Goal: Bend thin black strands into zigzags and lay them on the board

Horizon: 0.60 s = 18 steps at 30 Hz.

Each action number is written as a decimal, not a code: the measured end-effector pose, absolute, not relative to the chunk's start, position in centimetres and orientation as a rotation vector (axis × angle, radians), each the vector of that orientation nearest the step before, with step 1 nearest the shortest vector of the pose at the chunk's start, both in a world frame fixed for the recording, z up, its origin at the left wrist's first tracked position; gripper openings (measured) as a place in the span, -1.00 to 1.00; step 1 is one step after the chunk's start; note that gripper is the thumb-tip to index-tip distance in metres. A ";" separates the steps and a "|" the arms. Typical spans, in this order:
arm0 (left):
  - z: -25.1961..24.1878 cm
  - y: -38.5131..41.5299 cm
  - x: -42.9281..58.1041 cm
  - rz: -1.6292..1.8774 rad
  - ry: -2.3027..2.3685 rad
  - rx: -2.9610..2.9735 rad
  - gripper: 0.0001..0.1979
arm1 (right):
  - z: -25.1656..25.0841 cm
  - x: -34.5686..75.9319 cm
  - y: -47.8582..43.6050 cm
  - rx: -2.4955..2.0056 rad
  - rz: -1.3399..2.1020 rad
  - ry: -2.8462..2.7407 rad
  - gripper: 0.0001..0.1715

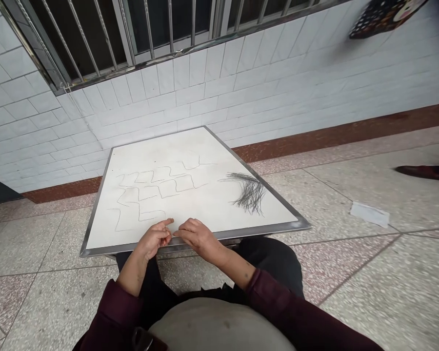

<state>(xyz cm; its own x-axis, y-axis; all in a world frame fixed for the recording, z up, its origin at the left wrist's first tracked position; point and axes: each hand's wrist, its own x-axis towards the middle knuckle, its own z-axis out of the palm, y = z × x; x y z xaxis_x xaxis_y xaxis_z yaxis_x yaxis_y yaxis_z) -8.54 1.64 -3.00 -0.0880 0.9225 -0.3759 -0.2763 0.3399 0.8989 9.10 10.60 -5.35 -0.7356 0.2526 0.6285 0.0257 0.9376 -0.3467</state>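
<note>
My left hand (156, 238) is over the near edge of a white board (190, 214), its thumb and fingers pinched and one finger pointing right. Close beside it, my right hand (199, 238) has its fingertips pressed together, nearly touching the left. Whatever they grip is too thin to make out. Several thin dark strands (149, 186), bent in zigzags, lie in rows across the left and middle of the board. A loose bunch of dark strands (249, 194) is spread at its right side.
A tiled wall (190, 105) with a barred window (161, 29) rises behind the board. On the floor at right lies a white paper-like piece (369, 214). A dark shoe (424, 172) shows at the right edge, and a patterned item (384, 19) at upper right.
</note>
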 end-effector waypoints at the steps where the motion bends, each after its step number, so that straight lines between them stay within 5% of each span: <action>1: -3.1 2.2 -8.7 1.159 1.301 0.678 -0.32 | -5.7 8.5 11.1 -0.197 0.405 -2.366 -0.69; 9: -6.0 4.8 -9.0 1.299 1.623 0.690 -0.18 | -9.5 4.9 16.2 -0.245 0.331 -2.392 -0.72; 18: -9.6 1.0 -8.3 1.505 1.881 1.071 -0.65 | -11.1 3.9 18.4 -0.265 0.383 -2.436 -0.70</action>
<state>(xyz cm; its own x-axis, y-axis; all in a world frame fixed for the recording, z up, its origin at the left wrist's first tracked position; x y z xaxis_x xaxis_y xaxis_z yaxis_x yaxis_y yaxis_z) -8.29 1.03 -9.58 -0.5658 0.8196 0.0900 0.2674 0.0792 0.9603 3.94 18.40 -11.06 -0.7684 0.2826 0.5742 0.0928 0.9370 -0.3368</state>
